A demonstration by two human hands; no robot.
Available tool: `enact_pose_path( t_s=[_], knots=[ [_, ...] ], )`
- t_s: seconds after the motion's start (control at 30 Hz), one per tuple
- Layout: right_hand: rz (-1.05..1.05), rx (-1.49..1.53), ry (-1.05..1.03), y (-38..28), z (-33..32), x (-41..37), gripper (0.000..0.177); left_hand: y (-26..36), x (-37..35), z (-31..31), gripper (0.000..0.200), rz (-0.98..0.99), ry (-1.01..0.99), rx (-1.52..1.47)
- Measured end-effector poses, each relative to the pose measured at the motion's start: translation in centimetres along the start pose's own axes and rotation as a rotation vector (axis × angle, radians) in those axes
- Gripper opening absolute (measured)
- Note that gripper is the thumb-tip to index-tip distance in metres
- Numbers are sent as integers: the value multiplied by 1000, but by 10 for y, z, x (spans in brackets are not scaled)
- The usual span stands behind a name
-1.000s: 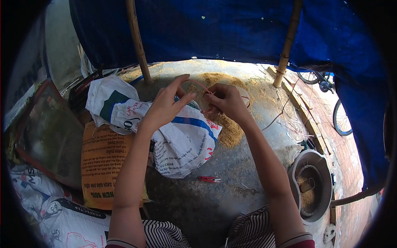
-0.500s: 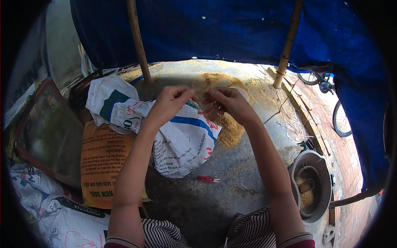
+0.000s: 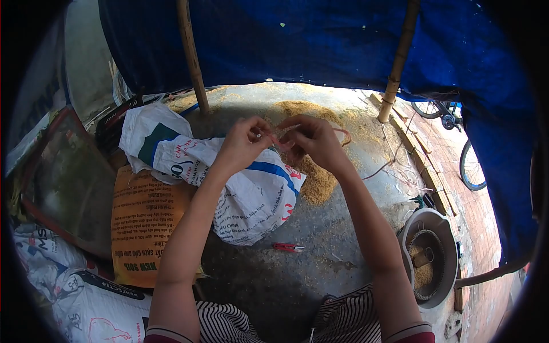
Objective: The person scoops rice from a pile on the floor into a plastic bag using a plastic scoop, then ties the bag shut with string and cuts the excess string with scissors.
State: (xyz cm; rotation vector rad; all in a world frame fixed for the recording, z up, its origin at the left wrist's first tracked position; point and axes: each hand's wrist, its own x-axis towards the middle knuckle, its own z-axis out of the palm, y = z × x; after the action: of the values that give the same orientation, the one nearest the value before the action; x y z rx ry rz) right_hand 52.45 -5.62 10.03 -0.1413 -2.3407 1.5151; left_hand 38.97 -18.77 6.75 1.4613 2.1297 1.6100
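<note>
Left hand [image 3: 243,144] and right hand [image 3: 313,140] are close together, fingertips pinching a thin pink string [image 3: 345,135] above the sack [image 3: 251,194]. Snips [image 3: 287,247] lie on the floor, 6 o'clock from the sack.

I see a thin pinkish cord [image 3: 287,126] held in a short, nearly level stretch between the pinching fingertips of my left hand [image 3: 243,144] and right hand [image 3: 313,140]. Its slack curls out in a loop at three o'clock of the right hand.
</note>
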Motion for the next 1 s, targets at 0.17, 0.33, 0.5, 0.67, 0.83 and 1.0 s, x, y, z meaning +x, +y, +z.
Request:
enact_pose_path(
  t_s=[0.17, 0.33, 0.5, 0.67, 0.83, 1.0],
  knots=[
    [-107, 8, 399, 8, -16, 2, 25, -25, 9, -31, 25, -202, 77, -96],
    [-99, -35, 515, 29, -29, 4, 32, -29, 8, -50, 25, -396, 114, -806],
    [-8, -490, 175, 41, -27, 0, 47, -29, 10, -53, 21, -419, 167, -1179],
    [191, -719, -330, 22, -31, -14, 82, -33, 9, -60, 25, -355, 10, -996],
    [33, -369, -393, 19, -54, -14, 90, -2, 2, -65, 28, -331, -83, -738],
    [-69, -333, 166, -3, -38, -7, 59, 11, -3, -62, 31, -317, -225, -483]
  ],
)
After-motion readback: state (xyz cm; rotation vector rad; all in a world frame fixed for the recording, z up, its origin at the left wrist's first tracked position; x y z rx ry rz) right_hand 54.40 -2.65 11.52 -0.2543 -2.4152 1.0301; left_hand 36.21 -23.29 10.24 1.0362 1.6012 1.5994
